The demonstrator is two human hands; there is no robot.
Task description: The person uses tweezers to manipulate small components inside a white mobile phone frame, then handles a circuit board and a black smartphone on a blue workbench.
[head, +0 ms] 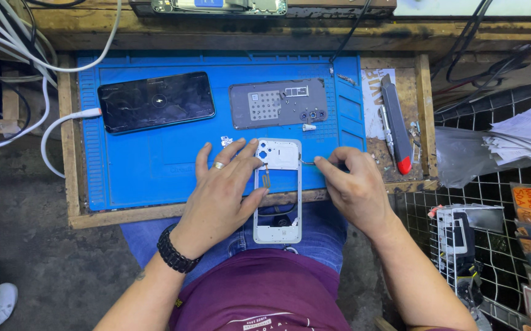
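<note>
A white phone frame [278, 190] lies upright across the front edge of the blue work mat [143, 178], its lower end over my lap. My left hand [222, 193] rests flat on the frame's left side, a ring on one finger and a black beaded bracelet at the wrist. My right hand [354, 187] pinches thin metal tweezers [309, 162] whose tip touches the frame's right edge near the top. A small gold flex part [267, 178] sits inside the frame opening.
A dark phone [155, 101] on a white cable lies at the mat's back left. A grey phone back panel [278, 103] sits behind the frame, small parts beside it. A red-tipped utility knife [395, 125] lies right. A wire rack [492, 245] with papers stands at right.
</note>
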